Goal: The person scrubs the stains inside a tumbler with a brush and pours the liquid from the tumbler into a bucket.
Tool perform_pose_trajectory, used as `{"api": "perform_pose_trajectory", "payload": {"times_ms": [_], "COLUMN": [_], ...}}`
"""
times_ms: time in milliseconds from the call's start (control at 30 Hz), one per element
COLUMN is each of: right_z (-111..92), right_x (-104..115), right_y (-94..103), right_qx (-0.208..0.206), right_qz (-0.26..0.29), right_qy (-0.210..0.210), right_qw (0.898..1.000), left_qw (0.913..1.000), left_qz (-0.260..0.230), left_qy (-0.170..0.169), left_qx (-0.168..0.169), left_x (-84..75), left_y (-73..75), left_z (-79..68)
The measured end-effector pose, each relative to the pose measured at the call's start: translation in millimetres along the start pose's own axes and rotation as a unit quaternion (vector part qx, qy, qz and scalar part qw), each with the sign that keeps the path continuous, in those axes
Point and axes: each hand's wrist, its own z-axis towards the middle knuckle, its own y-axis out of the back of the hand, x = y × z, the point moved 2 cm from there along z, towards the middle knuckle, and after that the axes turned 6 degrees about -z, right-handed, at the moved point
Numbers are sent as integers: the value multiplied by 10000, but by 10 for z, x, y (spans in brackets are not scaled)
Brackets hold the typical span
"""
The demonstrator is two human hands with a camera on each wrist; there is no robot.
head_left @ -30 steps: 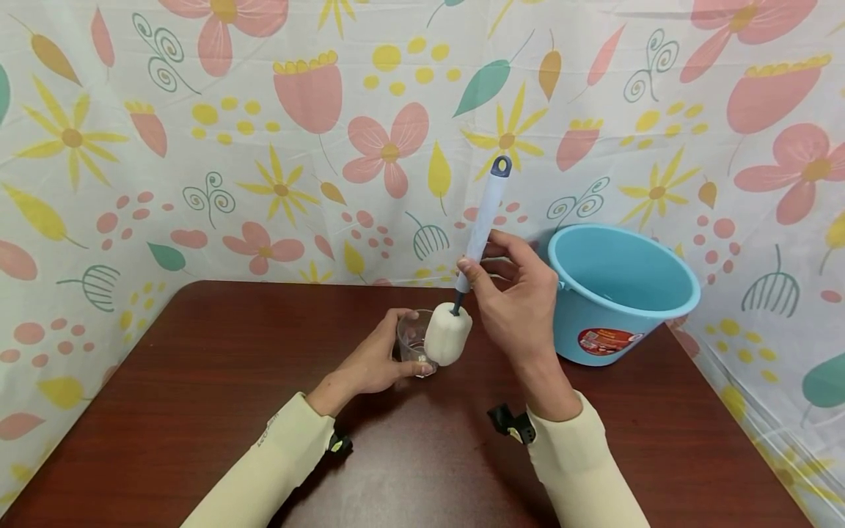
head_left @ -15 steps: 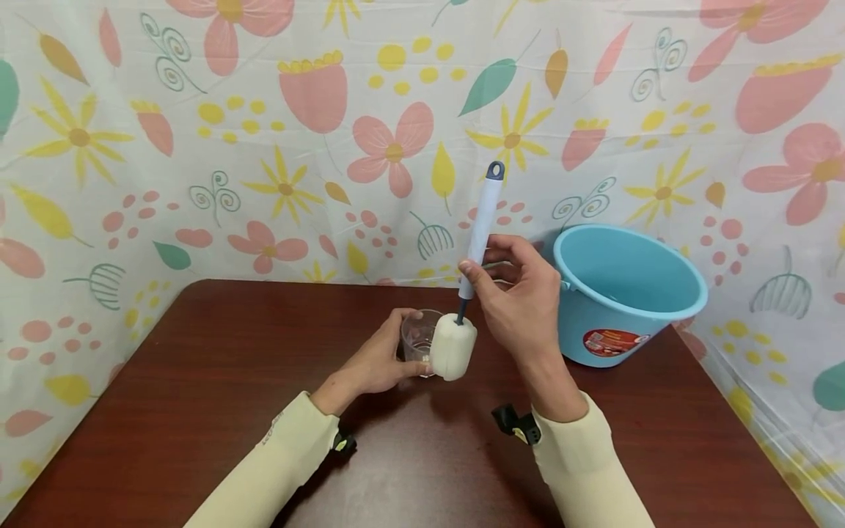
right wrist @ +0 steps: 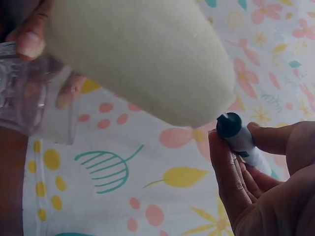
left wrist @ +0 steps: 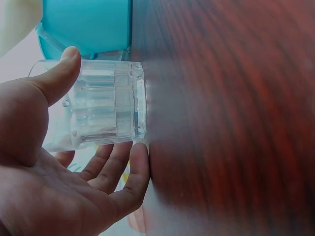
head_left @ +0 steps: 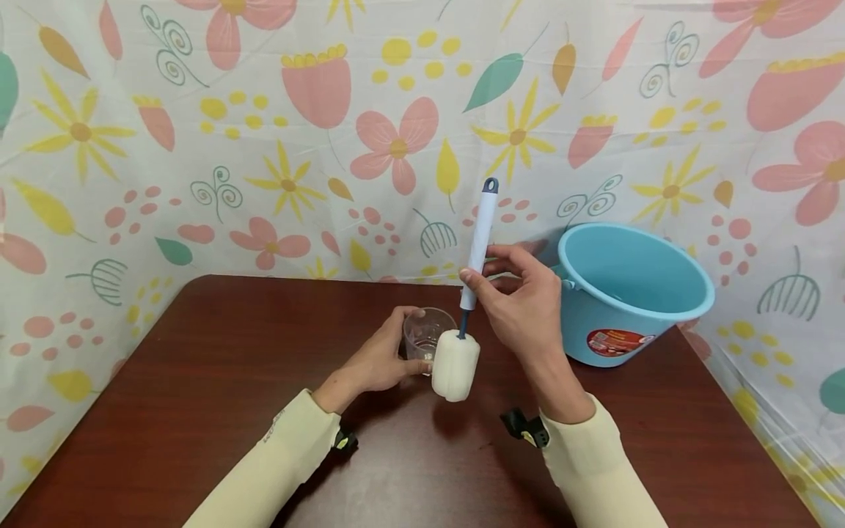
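Note:
My left hand (head_left: 376, 357) holds a clear drinking glass (left wrist: 106, 105), thumb on one side and fingers round the other. The glass stands upright on the brown table (head_left: 218, 367). Between thumb and fingertips, my right hand (head_left: 521, 301) pinches the pale handle (head_left: 480, 242) of a sponge bottle brush. Its white sponge head (head_left: 455, 367) hangs downward just in front and to the right of the glass, overlapping its edge in the head view. In the right wrist view, the sponge looms large beside the glass, outside its mouth.
A light blue bucket (head_left: 587, 319) with a red label stands at the back right of the table, close behind my right hand. A floral curtain (head_left: 317, 183) hangs along the table's back and sides.
My right hand has lowered the bottle brush a little and brought it nearer to me, its handle turning more upright. My left hand keeps its hold on the glass.

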Motion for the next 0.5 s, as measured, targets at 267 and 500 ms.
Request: {"api": "perform_pose_trajectory", "payload": {"times_ms": [267, 500], "right_z": [-56, -76], "right_x": [-131, -286], "right_y": [11, 43], "right_qx": [336, 747], "right_qz": [-740, -1494], "right_qy": [-490, -889], "right_qw": [9955, 9819], "left_qw": [10000, 10000], "left_qz": [4, -59], "left_qy": [-31, -37], "left_qx": [-51, -51], "left_x": [-17, -6], "left_y": [0, -11], "left_z": [-6, 1]}}
